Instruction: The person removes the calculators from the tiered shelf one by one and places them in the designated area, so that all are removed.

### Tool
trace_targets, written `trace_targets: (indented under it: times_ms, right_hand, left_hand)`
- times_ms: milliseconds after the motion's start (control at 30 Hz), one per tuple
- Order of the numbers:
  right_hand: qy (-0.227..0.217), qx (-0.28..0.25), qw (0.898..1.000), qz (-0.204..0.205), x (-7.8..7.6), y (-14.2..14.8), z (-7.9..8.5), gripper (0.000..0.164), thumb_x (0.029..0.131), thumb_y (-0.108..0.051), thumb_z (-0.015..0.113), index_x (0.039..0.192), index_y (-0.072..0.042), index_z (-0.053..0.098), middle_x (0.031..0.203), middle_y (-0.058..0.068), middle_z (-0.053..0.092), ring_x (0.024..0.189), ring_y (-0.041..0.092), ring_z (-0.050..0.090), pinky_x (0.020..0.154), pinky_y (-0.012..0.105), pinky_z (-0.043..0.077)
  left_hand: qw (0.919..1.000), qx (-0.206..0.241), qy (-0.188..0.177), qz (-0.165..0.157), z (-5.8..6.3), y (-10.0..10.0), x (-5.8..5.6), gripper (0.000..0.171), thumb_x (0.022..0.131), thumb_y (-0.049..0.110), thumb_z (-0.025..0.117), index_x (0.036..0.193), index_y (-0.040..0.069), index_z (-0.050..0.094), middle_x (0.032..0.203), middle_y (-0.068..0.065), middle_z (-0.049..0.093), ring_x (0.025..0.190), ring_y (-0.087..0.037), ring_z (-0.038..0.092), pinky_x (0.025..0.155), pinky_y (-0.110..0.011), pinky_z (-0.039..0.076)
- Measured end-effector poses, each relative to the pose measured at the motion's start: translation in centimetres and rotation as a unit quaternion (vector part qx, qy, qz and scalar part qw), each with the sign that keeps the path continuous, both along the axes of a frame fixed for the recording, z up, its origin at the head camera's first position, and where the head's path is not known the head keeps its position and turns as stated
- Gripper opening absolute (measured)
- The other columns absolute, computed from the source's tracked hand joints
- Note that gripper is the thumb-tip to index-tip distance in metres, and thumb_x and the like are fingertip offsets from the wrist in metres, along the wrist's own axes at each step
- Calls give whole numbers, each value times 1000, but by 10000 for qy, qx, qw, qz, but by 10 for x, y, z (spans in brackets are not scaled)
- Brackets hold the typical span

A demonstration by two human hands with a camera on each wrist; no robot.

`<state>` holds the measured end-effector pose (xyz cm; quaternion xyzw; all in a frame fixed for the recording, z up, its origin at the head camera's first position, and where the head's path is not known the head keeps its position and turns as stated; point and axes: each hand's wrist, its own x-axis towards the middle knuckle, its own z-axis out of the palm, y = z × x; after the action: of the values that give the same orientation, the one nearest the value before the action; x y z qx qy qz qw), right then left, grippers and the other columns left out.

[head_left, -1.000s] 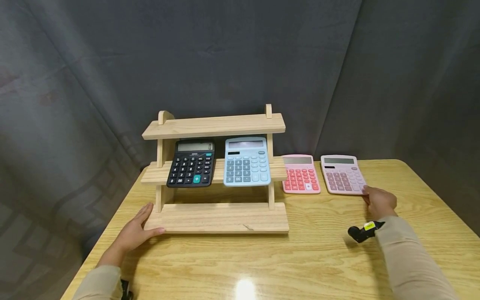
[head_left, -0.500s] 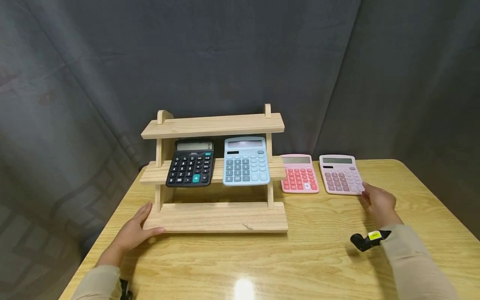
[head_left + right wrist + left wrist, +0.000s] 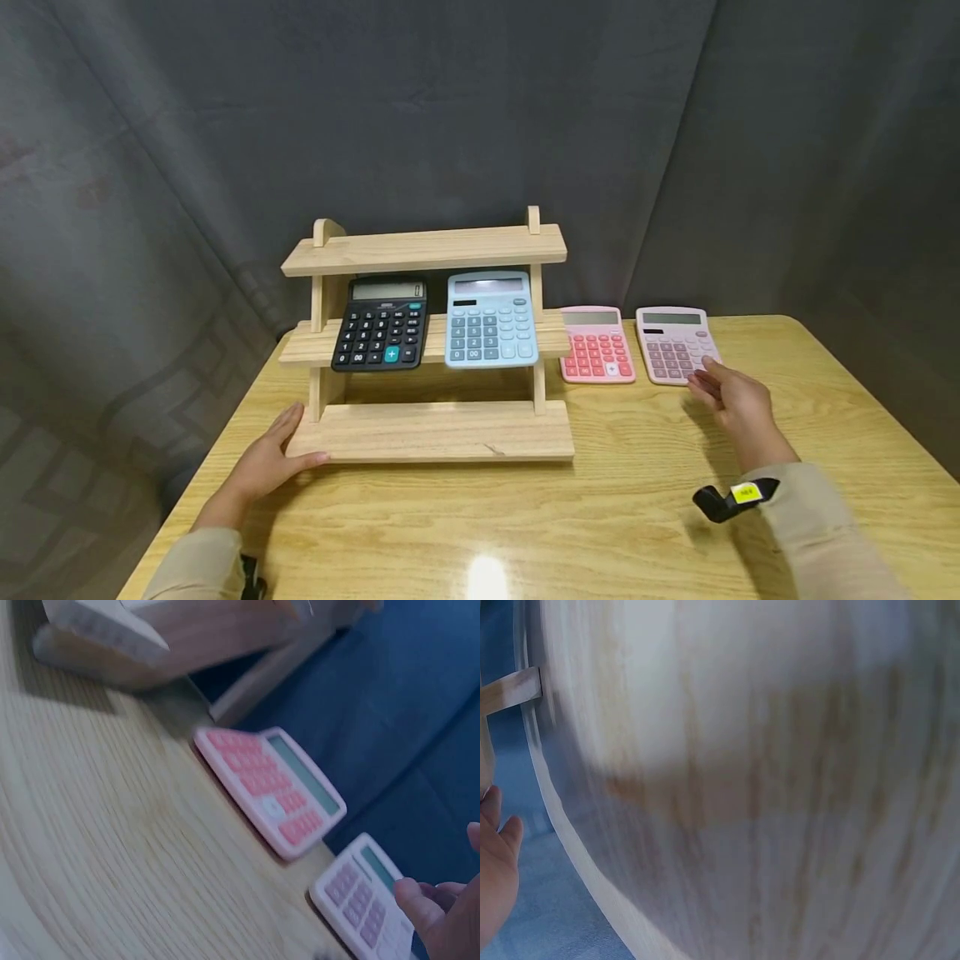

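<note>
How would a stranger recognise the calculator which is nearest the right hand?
Find the wooden shelf on the table. To its right in the head view, past the pink calculator, lies the lilac calculator, by the right hand. Mauve and pale keys set it apart from its coral-keyed neighbour.

Black rectangular desk calculator (image 3: pixel 381 319): grey display (image 3: pixel 387 291) reads 0, black keys (image 3: pixel 363 337) bear 0–9 and 00, a teal key (image 3: pixel 392 354) bears +. Light-blue rectangular calculator (image 3: pixel 491 321): keys bear 0–9 and 00; pink rectangular calculator (image 3: pixel 597 345): a white key (image 3: pixel 612 369) bears +. Markings on the lilac rectangular calculator (image 3: pixel 673 344) and yellow wrist label (image 3: pixel 746 493) are too small to read.
</note>
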<state>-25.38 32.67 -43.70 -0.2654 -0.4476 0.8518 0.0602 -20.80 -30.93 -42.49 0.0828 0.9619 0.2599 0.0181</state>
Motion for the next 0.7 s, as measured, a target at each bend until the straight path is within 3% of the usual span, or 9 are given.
trace_targets:
  times_ms: [100,200,333,700]
  right_hand:
    - [305,-322,9986,304,7,-14,11,13,70,-13,71,81,-9,65,75,8,63,74,20,63,68,33,48]
    - [503,-570,9958,510,23,-41,40,2,76,-6,65,74,-5,65,69,11,63,67,21,63,65,34,49]
    - [673,-764,9917,782,41,-71,67,13,80,-2,59,68,-4,65,67,13,63,65,23,63,66,34,48]
    - [1173,-1057,9773,1410,48,-112,73,13,83,-2,55,76,-1,65,75,15,63,74,24,63,72,35,47]
  left_hand:
    - [10000,-5,-26,13,0,0,0,98,69,46,66,134,-7,16,137,-26,15,122,-44,16,92,-56,19]
    - [10000,8,-52,35,0,0,0,98,69,47,66,134,-7,15,138,-26,15,122,-44,16,92,-56,18]
    - [9999,44,-71,64,0,1,1,99,69,47,66,134,-7,15,138,-26,14,122,-44,15,93,-56,18]
    - [10000,-12,-48,37,1,0,1,99,69,47,65,134,-7,15,138,-26,15,122,-44,15,92,-56,19]
